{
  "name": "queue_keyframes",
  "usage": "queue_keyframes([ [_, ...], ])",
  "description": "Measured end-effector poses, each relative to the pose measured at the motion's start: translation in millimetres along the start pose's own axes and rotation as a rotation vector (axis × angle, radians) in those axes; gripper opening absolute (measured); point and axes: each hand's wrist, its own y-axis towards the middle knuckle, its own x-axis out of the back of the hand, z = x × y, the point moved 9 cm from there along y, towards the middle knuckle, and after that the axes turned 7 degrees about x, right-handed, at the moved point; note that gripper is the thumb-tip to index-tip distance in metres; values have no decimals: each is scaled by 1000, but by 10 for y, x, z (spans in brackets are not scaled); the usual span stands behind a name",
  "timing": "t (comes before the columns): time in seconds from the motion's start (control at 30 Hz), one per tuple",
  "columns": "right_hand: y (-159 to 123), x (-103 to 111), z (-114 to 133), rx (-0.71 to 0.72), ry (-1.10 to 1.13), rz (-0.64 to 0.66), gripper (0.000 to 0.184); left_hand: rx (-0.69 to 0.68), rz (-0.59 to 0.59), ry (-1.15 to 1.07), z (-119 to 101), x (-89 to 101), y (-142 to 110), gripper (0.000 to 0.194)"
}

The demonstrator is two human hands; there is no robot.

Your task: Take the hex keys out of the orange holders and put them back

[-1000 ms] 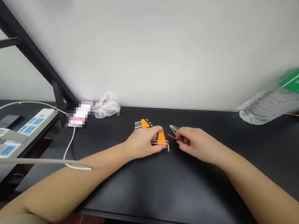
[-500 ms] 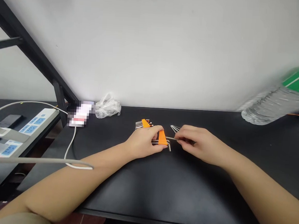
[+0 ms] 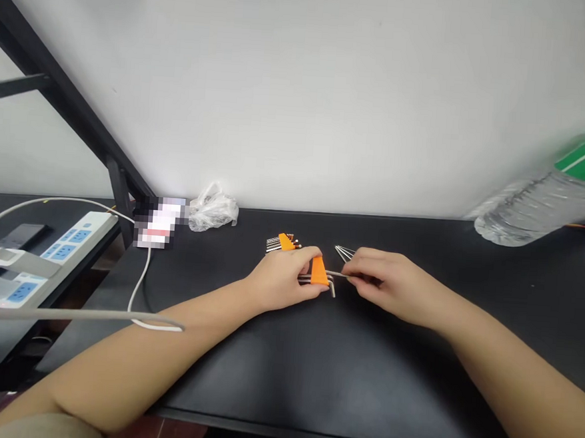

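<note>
My left hand (image 3: 284,278) is closed on an orange hex key holder (image 3: 319,272), its thumb and fingers at the two sides. A bent hex key (image 3: 332,287) sticks out of the holder's right side. My right hand (image 3: 385,282) pinches another hex key (image 3: 337,273), whose far end reaches the holder. Several loose hex keys (image 3: 343,252) lie just behind the right fingertips, partly hidden by them. Beyond my left hand lies a second orange holder (image 3: 285,242) with several thin keys in it.
A crumpled clear plastic bag (image 3: 213,208) lies by the wall on the black table (image 3: 311,380). A large water bottle (image 3: 534,196) lies at the right. Left are a power strip (image 3: 64,250), a white cable (image 3: 142,282) and a black metal frame (image 3: 79,114).
The right hand's hex key now reaches the holder at a slightly different angle. Otherwise both hands keep nearly the same place, and the whole view has shifted slightly.
</note>
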Motion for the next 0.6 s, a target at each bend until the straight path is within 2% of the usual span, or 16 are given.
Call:
queue_keyframes([
  [0.17,7,-52,125,34,-42,33,23,-82,19,77,-92,-34,-25,26],
  [0.33,101,-175,267,16,153,11,18,-193,-1,138,-162,-57,-43,30],
  [0.47,106,-175,77,-112,274,-35,12,-154,-2,109,-132,-25,-19,30],
  [0.6,-17,34,-339,-275,17,-135,11,-70,24,43,-85,-2,-4,30],
])
